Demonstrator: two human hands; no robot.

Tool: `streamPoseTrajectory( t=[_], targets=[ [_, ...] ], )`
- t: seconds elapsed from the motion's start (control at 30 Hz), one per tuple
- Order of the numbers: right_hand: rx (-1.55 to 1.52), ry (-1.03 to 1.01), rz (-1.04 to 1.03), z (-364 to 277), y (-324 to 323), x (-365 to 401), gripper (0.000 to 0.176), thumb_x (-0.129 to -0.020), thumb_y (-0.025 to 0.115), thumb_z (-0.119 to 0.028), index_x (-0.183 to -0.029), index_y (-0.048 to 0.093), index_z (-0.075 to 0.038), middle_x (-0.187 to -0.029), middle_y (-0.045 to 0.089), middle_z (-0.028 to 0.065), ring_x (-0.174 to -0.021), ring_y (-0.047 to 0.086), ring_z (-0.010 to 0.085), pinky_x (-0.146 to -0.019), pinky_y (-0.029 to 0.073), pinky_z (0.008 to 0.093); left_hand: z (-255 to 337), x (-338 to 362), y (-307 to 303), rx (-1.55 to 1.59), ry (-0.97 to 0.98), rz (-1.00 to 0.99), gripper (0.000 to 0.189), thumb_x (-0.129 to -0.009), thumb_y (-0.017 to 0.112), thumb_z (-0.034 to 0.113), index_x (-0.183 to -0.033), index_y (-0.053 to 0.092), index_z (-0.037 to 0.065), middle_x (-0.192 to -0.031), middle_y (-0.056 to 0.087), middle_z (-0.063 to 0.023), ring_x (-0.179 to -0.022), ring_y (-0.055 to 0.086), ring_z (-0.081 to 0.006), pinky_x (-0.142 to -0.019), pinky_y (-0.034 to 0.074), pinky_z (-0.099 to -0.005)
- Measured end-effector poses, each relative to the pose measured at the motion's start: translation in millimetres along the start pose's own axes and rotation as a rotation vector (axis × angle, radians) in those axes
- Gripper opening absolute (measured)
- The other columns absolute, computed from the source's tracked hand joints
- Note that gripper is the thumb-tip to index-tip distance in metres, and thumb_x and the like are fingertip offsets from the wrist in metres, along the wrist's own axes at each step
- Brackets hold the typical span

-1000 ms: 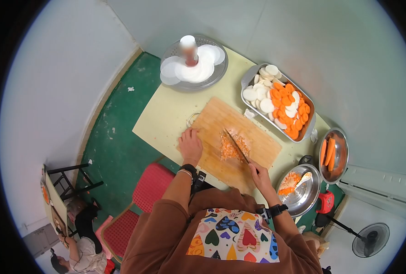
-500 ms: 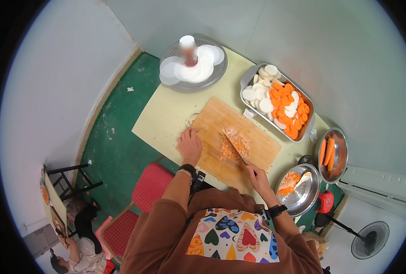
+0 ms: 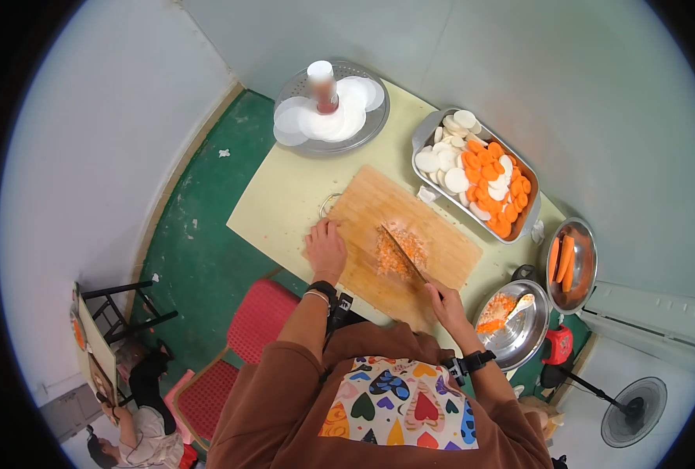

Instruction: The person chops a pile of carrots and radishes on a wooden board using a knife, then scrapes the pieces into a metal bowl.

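Note:
My right hand (image 3: 444, 302) is closed around the handle of a kitchen knife (image 3: 404, 254), whose blade lies over a heap of finely chopped orange and white bits (image 3: 393, 266). The heap sits mid-board on a wooden cutting board (image 3: 363, 195). At the board's left edge my left hand (image 3: 326, 248) rests flat with its fingers stretched out, holding nothing. A metal ring handle (image 3: 329, 205) shows just above it. To the right of my right hand stands a steel bowl (image 3: 531, 344) containing more chopped bits and a white spoon or scraper (image 3: 522, 303).
A deep tray (image 3: 419, 141) of sliced carrots and white rounds stands behind the board. Whole carrots (image 3: 565, 262) lie in another bowl at right. White wrappers and a shaker bottle (image 3: 323, 86) are on a round tray. Red chair (image 3: 261, 320) at left; another person (image 3: 148, 414) works lower left.
My right hand and the knife have shifted very slightly to the right. My left hand stays on the board's edge.

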State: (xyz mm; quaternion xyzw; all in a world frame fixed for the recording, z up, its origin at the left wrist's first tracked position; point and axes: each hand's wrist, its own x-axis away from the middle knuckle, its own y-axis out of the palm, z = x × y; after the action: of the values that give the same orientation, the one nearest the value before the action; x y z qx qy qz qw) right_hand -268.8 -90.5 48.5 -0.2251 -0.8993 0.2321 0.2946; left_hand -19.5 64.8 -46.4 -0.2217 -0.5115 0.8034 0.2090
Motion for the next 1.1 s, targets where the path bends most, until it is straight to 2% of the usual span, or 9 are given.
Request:
streamPoseTrajectory(
  t=[0.23, 0.37, 0.53, 0.67, 0.73, 0.87, 0.93, 1.07, 1.1],
  targets=[
    [-0.057, -0.114, 0.071, 14, 6, -3, 0.032, -0.098, 0.053, -0.025, -0.127, 0.062, -0.016, -0.1, 0.067, 0.0229, -0.084, 0.066, 0.0386, -0.074, 0.052, 0.0384, 1, -1, 1, 0.039, 0.017, 0.045, 0.032, -0.078, 0.056, 0.009, -0.109, 0.055, 0.014, -0.115, 0.052, -0.0072, -0.109, 0.049, -0.0269, -0.087, 0.036, -0.0416],
    [-0.041, -0.047, 0.043, 8, 3, 0, 0.031, -0.098, 0.053, -0.026, -0.127, 0.062, -0.016, -0.102, 0.067, 0.0226, -0.083, 0.067, 0.0376, -0.074, 0.052, 0.0381, 4, 0, -1, 0.03, 0.02, 0.045, 0.031, -0.078, 0.056, 0.009, -0.109, 0.055, 0.014, -0.115, 0.052, -0.0071, -0.109, 0.049, -0.0267, -0.086, 0.036, -0.0413],
    [-0.087, -0.134, 0.102, 11, 7, -1, 0.032, -0.098, 0.053, -0.026, -0.126, 0.062, -0.014, -0.102, 0.066, 0.0229, -0.085, 0.068, 0.036, -0.076, 0.052, 0.0382, 1, 0, 1, 0.02, 0.002, -0.003, 0.033, -0.08, 0.058, 0.012, -0.112, 0.055, 0.015, -0.119, 0.052, -0.0066, -0.111, 0.048, -0.026, -0.09, 0.036, -0.0411],
    [0.022, 0.058, -0.017, 1, 1, -4, 0.032, -0.099, 0.052, -0.026, -0.126, 0.062, -0.013, -0.096, 0.066, 0.0235, -0.082, 0.067, 0.0358, -0.074, 0.051, 0.0389, 2, -1, 0, -0.002, -0.012, -0.017, 0.033, -0.08, 0.058, 0.012, -0.112, 0.055, 0.015, -0.119, 0.052, -0.0064, -0.111, 0.048, -0.0257, -0.09, 0.036, -0.0409],
    [-0.086, -0.237, 0.162, 16, 9, -4, 0.033, -0.099, 0.052, -0.026, -0.127, 0.062, -0.013, -0.09, 0.065, 0.024, -0.076, 0.066, 0.0352, -0.069, 0.05, 0.0389, 0, 0, 1, 0.016, 0.003, 0.0, 0.033, -0.079, 0.058, 0.012, -0.112, 0.055, 0.015, -0.118, 0.052, -0.0061, -0.111, 0.048, -0.0255, -0.089, 0.036, -0.0407],
    [0.011, -0.002, 0.048, 1, -2, -1, 0.033, -0.099, 0.052, -0.026, -0.127, 0.062, -0.013, -0.086, 0.065, 0.0242, -0.071, 0.065, 0.035, -0.066, 0.05, 0.0394, 4, 0, -1, 0.017, 0.005, 0.017, 0.03, -0.08, 0.056, 0.009, -0.11, 0.056, 0.013, -0.116, 0.052, -0.0072, -0.109, 0.049, -0.0268, -0.087, 0.036, -0.0415],
    [0.014, 0.002, 0.041, 1, -3, -3, 0.033, -0.098, 0.054, -0.022, -0.125, 0.062, -0.005, -0.075, 0.062, 0.0205, -0.062, 0.056, 0.0198, -0.068, 0.049, 0.0333, 3, -1, -2, 0.036, 0.014, 0.039, 0.03, -0.08, 0.056, 0.009, -0.109, 0.056, 0.013, -0.116, 0.052, -0.0071, -0.109, 0.049, -0.027, -0.087, 0.036, -0.0417],
    [-0.122, -0.155, 0.154, 8, 5, -2, 0.033, -0.099, 0.054, -0.022, -0.125, 0.062, -0.004, -0.081, 0.066, 0.0199, -0.066, 0.059, 0.0201, -0.071, 0.05, 0.032, 4, 0, -2, 0.04, 0.009, 0.03, 0.03, -0.079, 0.056, 0.009, -0.109, 0.056, 0.014, -0.116, 0.052, -0.007, -0.108, 0.049, -0.0272, -0.087, 0.036, -0.0418],
    [-0.055, -0.071, 0.091, 9, 2, -4, 0.032, -0.099, 0.053, -0.025, -0.126, 0.062, -0.01, -0.085, 0.066, 0.0215, -0.07, 0.062, 0.0277, -0.07, 0.05, 0.0349, 4, 0, -2, 0.037, 0.006, 0.028, 0.03, -0.079, 0.056, 0.01, -0.109, 0.055, 0.014, -0.116, 0.052, -0.0071, -0.108, 0.049, -0.0272, -0.087, 0.036, -0.0418]
  ],
)
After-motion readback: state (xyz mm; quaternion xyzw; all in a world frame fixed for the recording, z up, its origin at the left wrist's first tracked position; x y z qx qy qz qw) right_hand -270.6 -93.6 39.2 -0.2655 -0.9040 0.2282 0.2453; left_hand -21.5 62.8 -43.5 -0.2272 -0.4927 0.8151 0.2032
